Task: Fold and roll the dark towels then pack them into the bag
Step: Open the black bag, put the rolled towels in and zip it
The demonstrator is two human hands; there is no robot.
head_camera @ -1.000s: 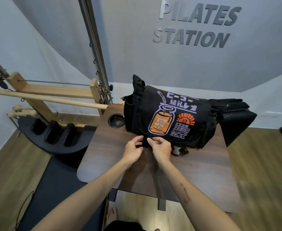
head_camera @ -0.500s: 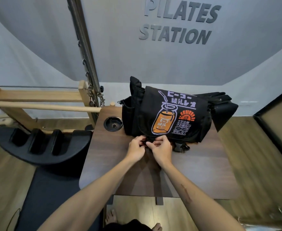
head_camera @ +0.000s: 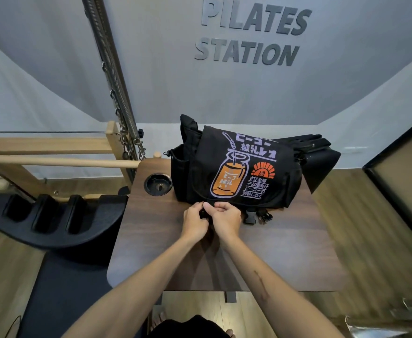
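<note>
Although no towel lies in sight, the flap of the black bag is down over its front, which suggests the towels are already folded, rolled and inside; that is a judgement, since the bag's interior is hidden. The wooden table bears the bag on its far half. Left of the bag, a round recessed cup holder sits in the tabletop. At the bag's near lower edge, left of centre, the left hand and right hand meet, fingers curled and pinching a small black part there, probably the left buckle, mostly covered by the fingers. Right of the hands, under the same edge, a second buckle hangs undone. What remains, judging from this, is closing both fasteners.
</note>
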